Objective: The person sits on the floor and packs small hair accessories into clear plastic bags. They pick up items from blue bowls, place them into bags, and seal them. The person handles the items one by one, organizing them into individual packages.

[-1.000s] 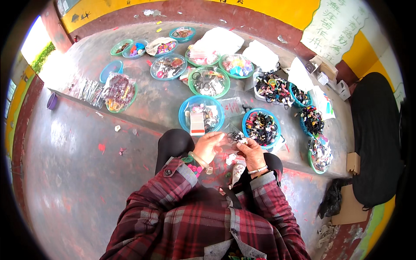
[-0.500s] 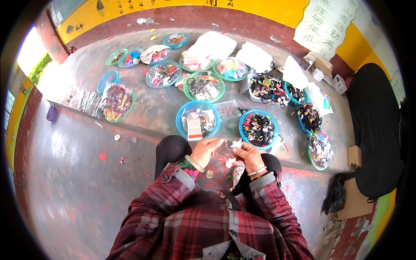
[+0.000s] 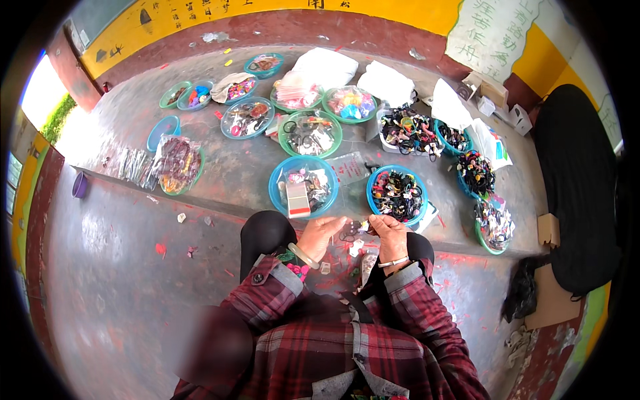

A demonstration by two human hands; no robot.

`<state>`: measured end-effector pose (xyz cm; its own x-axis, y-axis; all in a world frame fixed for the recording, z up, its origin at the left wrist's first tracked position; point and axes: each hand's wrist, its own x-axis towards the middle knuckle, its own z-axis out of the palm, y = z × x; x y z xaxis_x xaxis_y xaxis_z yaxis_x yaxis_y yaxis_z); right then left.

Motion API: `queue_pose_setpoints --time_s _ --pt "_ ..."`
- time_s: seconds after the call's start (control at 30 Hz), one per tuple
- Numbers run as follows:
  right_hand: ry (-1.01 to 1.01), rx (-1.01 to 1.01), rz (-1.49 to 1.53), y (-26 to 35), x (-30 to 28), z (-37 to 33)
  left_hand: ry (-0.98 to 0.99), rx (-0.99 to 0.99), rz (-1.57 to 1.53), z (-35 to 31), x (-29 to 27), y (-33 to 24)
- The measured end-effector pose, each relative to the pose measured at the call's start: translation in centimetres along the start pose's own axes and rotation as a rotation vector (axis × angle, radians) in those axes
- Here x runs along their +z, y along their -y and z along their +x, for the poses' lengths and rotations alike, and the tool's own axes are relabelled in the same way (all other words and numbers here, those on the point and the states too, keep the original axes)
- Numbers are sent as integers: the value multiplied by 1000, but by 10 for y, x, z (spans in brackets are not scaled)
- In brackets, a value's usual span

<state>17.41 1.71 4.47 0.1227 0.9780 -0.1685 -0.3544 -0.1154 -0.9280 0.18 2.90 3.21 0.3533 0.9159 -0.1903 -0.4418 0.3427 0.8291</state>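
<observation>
Both my hands meet between my knees, just in front of the raised ledge. My right hand (image 3: 392, 237) is closed, its thumb and fingers pinching a small hair tie (image 3: 350, 231) with dark loops and a pale, yellowish charm. Toward those loops reaches my left hand (image 3: 321, 239), thumb and fingertips close together at their edge; whether it grips them is too small to see. A blue bowl (image 3: 273, 195) of small packets, with a white-and-red box (image 3: 298, 200) on top, stands beyond my left hand. Past my right hand is a blue bowl (image 3: 371, 204) full of dark hair ties.
Several more bowls cover the ledge, among them a green bowl (image 3: 285, 145) and a white bin (image 3: 387, 143) of hair ties. White sacks (image 3: 327, 67) lie behind. On the right are a black covered object (image 3: 577, 193) and a black bag (image 3: 519, 293). Scraps litter the floor.
My hands have shifted slightly, and the left fingers are more extended. Dark loops now show between the hands, where a clear and white piece was before. The view has tilted a little.
</observation>
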Motion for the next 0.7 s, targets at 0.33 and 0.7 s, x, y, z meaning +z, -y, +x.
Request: queue_pose_setpoints --time_s 0.33,0.7 --pt "121 205 -57 2 1 2 -148 -69 -220 4 -14 -1" --pt "156 132 -127 -1 -2 7 -133 -66 -163 5 -18 -5"
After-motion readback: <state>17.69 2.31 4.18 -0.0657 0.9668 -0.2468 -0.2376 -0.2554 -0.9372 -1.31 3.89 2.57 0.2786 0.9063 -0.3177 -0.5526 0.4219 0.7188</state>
